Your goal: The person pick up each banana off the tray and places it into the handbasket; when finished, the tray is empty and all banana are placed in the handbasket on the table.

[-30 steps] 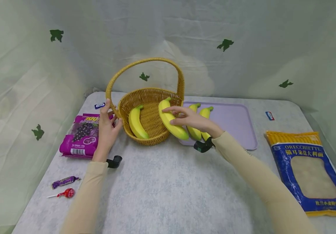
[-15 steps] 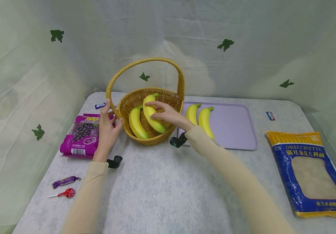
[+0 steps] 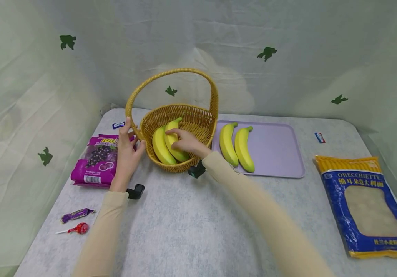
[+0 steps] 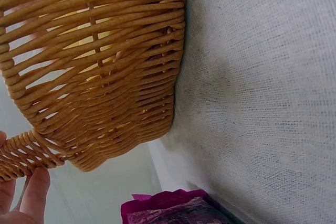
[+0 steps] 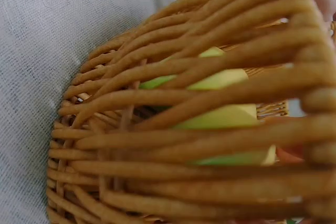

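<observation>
R hand (image 3: 184,142) grips 2nd banana (image 3: 172,143) inside basket (image 3: 198,115), beside 1st one (image 3: 159,145). L hand (image 3: 126,152) holds the handle base. 2 bananas (image 3: 235,144) left on tray (image 3: 281,150); approx. halfway.

Head cam looked forward and down over the whole table (image 3: 191,215). Both wrist cams sat very close to the basket (image 3: 181,115) wall (image 4: 105,66) (image 5: 173,129), the part all three views shared.

Beige long sleeves (image 3: 105,227), black wrist mounts (image 3: 135,191)
</observation>
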Motion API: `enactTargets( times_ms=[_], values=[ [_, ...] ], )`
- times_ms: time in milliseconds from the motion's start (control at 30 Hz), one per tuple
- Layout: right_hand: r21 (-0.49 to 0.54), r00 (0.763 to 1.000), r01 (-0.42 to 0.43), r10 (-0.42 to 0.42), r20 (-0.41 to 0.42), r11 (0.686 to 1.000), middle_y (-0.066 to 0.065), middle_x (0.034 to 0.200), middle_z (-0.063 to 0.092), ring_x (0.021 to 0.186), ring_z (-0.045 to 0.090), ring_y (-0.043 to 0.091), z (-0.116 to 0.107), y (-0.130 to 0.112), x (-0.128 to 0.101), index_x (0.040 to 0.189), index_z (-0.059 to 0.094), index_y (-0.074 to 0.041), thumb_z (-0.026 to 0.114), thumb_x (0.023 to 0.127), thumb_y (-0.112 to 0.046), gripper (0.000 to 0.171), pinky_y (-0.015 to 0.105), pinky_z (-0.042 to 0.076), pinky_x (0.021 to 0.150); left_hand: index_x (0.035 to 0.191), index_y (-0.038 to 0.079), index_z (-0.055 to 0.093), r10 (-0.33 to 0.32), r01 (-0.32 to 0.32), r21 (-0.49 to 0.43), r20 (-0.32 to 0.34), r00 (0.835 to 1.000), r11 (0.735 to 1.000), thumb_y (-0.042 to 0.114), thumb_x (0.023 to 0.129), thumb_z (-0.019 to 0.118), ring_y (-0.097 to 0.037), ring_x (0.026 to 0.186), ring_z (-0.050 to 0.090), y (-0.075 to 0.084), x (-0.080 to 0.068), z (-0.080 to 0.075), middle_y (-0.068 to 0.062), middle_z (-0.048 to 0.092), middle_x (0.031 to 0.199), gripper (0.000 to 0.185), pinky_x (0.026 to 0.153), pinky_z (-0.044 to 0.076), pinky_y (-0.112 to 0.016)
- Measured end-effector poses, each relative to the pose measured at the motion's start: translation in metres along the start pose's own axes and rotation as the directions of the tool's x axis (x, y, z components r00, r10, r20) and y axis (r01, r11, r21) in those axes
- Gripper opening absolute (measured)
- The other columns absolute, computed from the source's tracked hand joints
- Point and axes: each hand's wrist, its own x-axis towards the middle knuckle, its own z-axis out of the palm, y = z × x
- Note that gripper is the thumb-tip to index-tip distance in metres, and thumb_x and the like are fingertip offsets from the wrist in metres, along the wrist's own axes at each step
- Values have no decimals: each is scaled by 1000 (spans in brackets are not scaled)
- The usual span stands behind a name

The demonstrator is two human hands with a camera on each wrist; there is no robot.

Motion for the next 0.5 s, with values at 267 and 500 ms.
enactTargets(
  times_ms=[267, 500],
  values=[
    [-133, 999, -38, 39, 4, 990, 17, 142, 44, 97, 45, 22, 6, -2, 5, 140, 49, -12, 59, 87, 0, 55, 22, 37, 66, 148, 41, 16, 13, -13, 9, 0, 1000, 1000, -12, 89, 54, -44, 122, 45, -2, 0, 0, -23, 32, 135, 88, 101, 40, -56],
    [-144, 998, -49, 53, 25, 988, 15, 145, 42, 89, 44, 22, 4, -2, 4, 141, 47, -13, 59, 88, 1, 57, 23, 35, 61, 148, 41, 17, 21, -21, 3, -6, 1000, 1000, -11, 89, 54, -43, 122, 45, -2, 0, 0, -23, 33, 135, 87, 100, 41, -56]
  ],
)
